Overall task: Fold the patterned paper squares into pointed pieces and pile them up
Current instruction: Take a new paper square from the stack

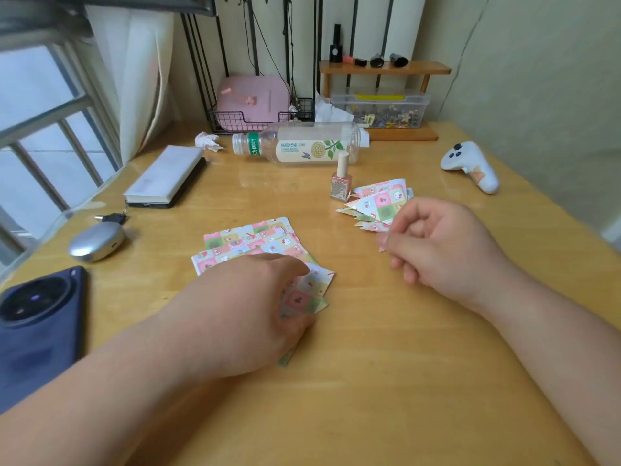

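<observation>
Two hands are seen over the wooden table (369, 381). A patterned square (304, 294) is gripped by the left hand (242, 314) at the stack (245, 240). The right hand (440, 250) is curled, its hold unclear, beside the folded pile (379, 201), at 2 o'clock from the stack. A window (33, 95) is set at 10 o'clock.

Plastic bottle (299, 145) lying sideways, nail polish (341, 178), white controller (471, 165), phone (38, 326), book (166, 175)

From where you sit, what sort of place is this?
Probably a bedroom desk at home: a nail polish bottle and a smartphone on the wooden tabletop, a curtain at the window.
</observation>
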The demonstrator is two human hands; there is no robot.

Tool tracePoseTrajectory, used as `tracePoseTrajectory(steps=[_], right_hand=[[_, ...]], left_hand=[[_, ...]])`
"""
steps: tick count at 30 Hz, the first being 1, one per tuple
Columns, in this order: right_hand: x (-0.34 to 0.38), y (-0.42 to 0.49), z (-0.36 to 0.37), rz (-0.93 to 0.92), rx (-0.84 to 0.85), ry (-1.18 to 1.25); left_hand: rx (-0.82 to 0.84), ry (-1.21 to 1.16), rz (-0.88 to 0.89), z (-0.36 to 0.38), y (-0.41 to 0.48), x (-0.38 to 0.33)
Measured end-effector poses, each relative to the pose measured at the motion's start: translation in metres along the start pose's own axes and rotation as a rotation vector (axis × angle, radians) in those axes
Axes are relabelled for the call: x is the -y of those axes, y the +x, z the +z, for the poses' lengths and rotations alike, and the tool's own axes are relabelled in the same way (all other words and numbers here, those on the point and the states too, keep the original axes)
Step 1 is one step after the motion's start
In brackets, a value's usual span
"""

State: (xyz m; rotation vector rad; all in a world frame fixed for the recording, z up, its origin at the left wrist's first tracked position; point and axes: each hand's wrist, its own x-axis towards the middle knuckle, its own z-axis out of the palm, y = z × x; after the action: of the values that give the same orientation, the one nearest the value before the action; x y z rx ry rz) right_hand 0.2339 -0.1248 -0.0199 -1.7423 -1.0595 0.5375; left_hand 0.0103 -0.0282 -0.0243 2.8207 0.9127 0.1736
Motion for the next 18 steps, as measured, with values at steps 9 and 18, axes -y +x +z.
tracePoseTrajectory(steps=[9,18], right_hand=[[-0.001,-0.013,0.032,-0.087,0.133,-0.124],[0.009,-0.015,0.068,-0.047,0.172,-0.567]], left_hand=[[0.006,-0.127,-0.033,0.004,0.005,0.008],[0.083,-0.083,-0.328,-0.002,0.01,0.01]])
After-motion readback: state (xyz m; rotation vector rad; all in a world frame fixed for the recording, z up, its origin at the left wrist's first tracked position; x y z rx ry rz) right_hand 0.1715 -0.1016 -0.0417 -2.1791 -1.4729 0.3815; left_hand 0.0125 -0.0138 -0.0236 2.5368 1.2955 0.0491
